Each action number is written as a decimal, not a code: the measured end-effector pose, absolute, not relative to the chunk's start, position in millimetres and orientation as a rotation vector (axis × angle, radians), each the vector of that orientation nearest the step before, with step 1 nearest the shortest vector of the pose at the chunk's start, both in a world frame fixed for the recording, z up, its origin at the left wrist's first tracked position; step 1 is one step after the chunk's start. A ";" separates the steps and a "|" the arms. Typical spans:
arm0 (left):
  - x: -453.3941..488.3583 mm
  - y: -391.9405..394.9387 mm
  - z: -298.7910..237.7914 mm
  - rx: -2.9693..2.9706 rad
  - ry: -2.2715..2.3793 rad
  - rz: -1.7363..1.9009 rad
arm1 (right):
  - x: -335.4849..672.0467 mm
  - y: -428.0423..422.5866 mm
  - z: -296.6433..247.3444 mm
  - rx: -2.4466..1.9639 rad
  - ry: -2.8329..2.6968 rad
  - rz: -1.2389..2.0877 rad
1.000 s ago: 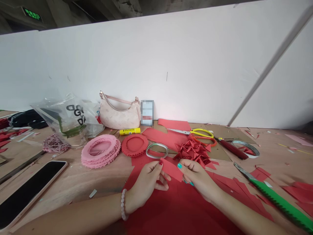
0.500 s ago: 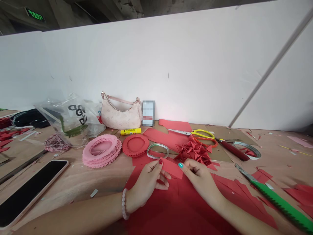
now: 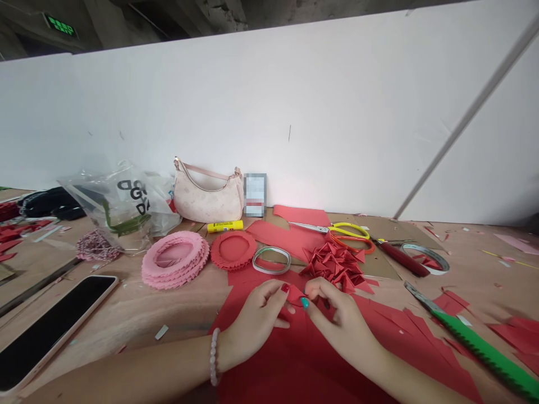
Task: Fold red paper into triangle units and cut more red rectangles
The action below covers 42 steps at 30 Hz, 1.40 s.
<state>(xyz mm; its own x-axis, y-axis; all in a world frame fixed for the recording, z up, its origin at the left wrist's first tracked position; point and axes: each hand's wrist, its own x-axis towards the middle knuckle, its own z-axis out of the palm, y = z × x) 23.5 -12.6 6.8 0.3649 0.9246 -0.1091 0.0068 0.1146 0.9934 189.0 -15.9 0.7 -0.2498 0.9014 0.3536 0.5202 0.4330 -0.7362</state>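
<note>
Between my two hands is a small piece of red paper [image 3: 296,294], its right part bent over. My left hand [image 3: 256,314], with a beaded bracelet at the wrist, is closed on the paper's left end, thumb on top. The thumb and forefinger of my right hand [image 3: 337,317] pinch the folded right end. Below both hands lies a large red sheet [image 3: 290,359]. Just beyond them are a pile of folded red paper pieces [image 3: 334,262] and a roll of clear tape [image 3: 272,260].
Pink scalloped rings [image 3: 177,275], a red scalloped ring [image 3: 233,266], a yellow glue stick [image 3: 225,226] and scissors [image 3: 349,229] lie farther back. A phone [image 3: 50,331] is at left, a green-handled cutter [image 3: 475,334] at right. A handbag [image 3: 208,196] leans against the white wall [image 3: 337,112].
The red paper was held out flat between both hands. Now its right end is folded over, and my right hand has moved left, closer to my left hand.
</note>
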 end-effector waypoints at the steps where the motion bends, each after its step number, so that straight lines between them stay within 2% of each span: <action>1: 23.2 -12.9 7.2 1.251 0.979 0.864 | 189.0 -16.3 1.9 -1.166 -1.923 0.623; 9: 25.2 -9.7 5.2 1.269 0.971 0.817 | 188.8 -19.1 2.8 -1.074 -1.994 0.710; 20: 24.3 -11.9 5.9 1.276 0.905 0.775 | 187.8 -9.1 3.5 -1.173 -1.698 0.900; 42: 25.1 -14.4 8.2 1.433 0.935 0.731 | 187.9 -10.7 2.2 -1.109 -1.815 0.899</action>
